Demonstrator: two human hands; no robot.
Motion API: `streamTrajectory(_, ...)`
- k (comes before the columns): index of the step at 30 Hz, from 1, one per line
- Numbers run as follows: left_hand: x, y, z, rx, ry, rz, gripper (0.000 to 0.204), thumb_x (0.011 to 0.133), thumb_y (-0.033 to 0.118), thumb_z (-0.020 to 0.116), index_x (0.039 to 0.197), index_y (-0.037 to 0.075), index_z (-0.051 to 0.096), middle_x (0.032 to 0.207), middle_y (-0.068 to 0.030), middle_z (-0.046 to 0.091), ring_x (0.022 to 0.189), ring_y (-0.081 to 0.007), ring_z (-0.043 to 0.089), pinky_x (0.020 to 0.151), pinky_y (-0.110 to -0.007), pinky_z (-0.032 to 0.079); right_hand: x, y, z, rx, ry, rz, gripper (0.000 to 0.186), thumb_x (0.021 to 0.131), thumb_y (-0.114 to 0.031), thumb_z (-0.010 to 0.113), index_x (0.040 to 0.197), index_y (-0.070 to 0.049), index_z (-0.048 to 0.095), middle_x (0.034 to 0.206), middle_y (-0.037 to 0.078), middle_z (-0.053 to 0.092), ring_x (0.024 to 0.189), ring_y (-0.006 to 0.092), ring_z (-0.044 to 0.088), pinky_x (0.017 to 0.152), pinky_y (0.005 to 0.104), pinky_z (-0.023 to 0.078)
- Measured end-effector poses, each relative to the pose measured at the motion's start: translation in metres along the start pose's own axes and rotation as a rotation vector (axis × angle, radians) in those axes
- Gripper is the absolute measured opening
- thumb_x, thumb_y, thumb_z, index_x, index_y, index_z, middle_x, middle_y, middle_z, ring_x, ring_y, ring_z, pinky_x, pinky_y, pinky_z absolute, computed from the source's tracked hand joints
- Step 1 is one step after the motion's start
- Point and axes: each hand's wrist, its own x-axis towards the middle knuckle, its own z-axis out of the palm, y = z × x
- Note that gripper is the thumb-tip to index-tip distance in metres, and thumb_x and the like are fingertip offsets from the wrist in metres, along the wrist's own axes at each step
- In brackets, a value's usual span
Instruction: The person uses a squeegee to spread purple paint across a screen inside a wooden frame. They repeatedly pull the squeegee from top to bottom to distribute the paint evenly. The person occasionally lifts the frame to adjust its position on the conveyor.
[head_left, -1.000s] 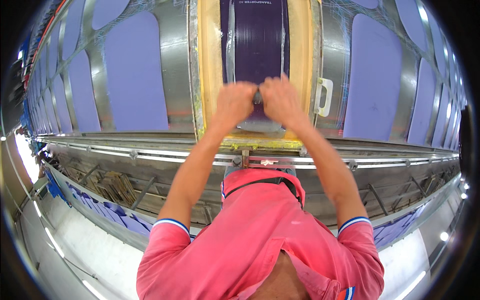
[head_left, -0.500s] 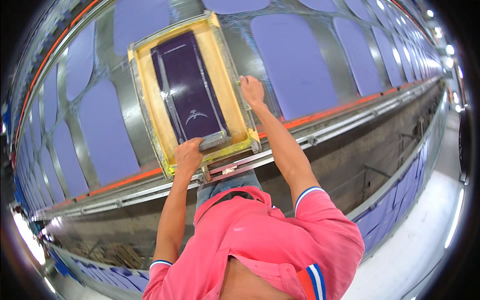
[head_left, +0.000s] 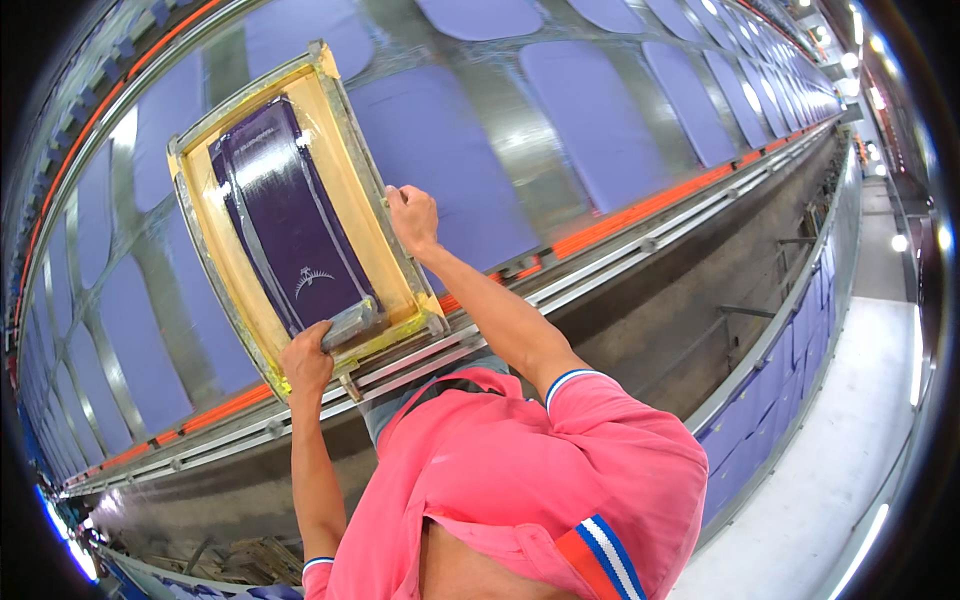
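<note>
My left hand [head_left: 307,358] is closed around the end of a grey squeegee [head_left: 352,322], which rests across the near end of a printing screen. The screen's frame [head_left: 366,165] is a long rectangle edged with yellow tape. Inside it, a dark purple mesh area [head_left: 265,190] carries wet-looking ink streaks and a pale fan-shaped motif near the squeegee. My right hand [head_left: 415,218] is closed at the frame's right side; its fingers seem to hold the frame's edge, though the exact contact is partly hidden. The frame lies over light purple fabric panels [head_left: 440,150].
Rows of purple panels [head_left: 600,125] cover the long grey table. An orange strip [head_left: 640,212] and a metal rail [head_left: 590,285] run along its near edge, close to my waist. To the right, more purple pieces [head_left: 775,370] hang beside a pale floor [head_left: 800,400].
Frame, squeegee and both hands have shifted left in the picture, and the view has turned. A purple panel now shows right beside the frame's right side, where a grey strip was.
</note>
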Motion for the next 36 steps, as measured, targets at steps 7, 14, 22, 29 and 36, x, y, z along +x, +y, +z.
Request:
streamTrajectory(7, -0.042, -0.090, -0.050, 0.039, -0.038, -0.057, 0.045, 0.070, -0.005, 0.060, 0.109, 0.014, 0.073, 0.107, -0.0094, 0.074, 0.097, -0.0313, 0.070, 0.080, -0.042, 0.055, -0.055, -0.023, 0.093, 0.101, 0.012, -0.009, 0.039, 0.092, -0.032, 0.062, 0.076, 0.005, 0.063, 0.067, 0.023, 0.059, 0.063, 0.0362, 0.058, 0.062, 0.0461, 0.044)
streamTrajectory(14, -0.067, -0.125, -0.053, -0.026, -0.058, -0.039, 0.038, 0.071, 0.003, 0.066, 0.105, 0.015, 0.076, 0.100, -0.0124, 0.074, 0.089, -0.0323, 0.071, 0.073, -0.043, 0.055, -0.058, -0.015, 0.127, -0.066, 0.014, -0.113, 0.037, 0.093, -0.034, 0.060, 0.086, 0.001, 0.071, 0.084, 0.023, 0.069, 0.082, 0.0423, 0.067, 0.071, 0.0478, 0.050)
streamTrajectory(22, -0.076, -0.145, -0.032, -0.051, 0.009, 0.070, 0.043, 0.068, 0.000, 0.065, 0.111, 0.006, 0.069, 0.113, -0.0128, 0.071, 0.103, -0.0310, 0.069, 0.086, -0.040, 0.054, -0.056, -0.029, 0.129, -0.334, -0.082, 0.024, 0.041, 0.095, -0.037, 0.057, 0.098, 0.000, 0.073, 0.096, 0.021, 0.071, 0.093, 0.0380, 0.068, 0.082, 0.0475, 0.050)
streamTrajectory(29, 0.088, -0.198, -0.033, 0.054, 0.216, 0.101, 0.040, 0.069, -0.004, 0.062, 0.108, 0.006, 0.068, 0.107, -0.0121, 0.071, 0.089, -0.0307, 0.069, 0.078, -0.041, 0.054, -0.038, -0.072, 0.156, -0.278, 0.114, -0.524, 0.034, 0.095, -0.027, 0.064, 0.115, 0.000, 0.069, 0.116, 0.017, 0.062, 0.111, 0.0333, 0.056, 0.096, 0.0442, 0.045)
streamTrajectory(36, 0.306, -0.261, -0.056, 0.125, 0.197, 0.085, 0.020, 0.075, 0.008, 0.063, 0.089, 0.013, 0.076, 0.083, -0.0166, 0.071, 0.080, -0.0354, 0.070, 0.071, -0.048, 0.055, 0.072, -0.192, 0.247, -0.232, -0.418, -0.901, 0.037, 0.087, -0.033, 0.072, 0.109, -0.003, 0.071, 0.110, 0.018, 0.067, 0.104, 0.0351, 0.062, 0.090, 0.0433, 0.049)
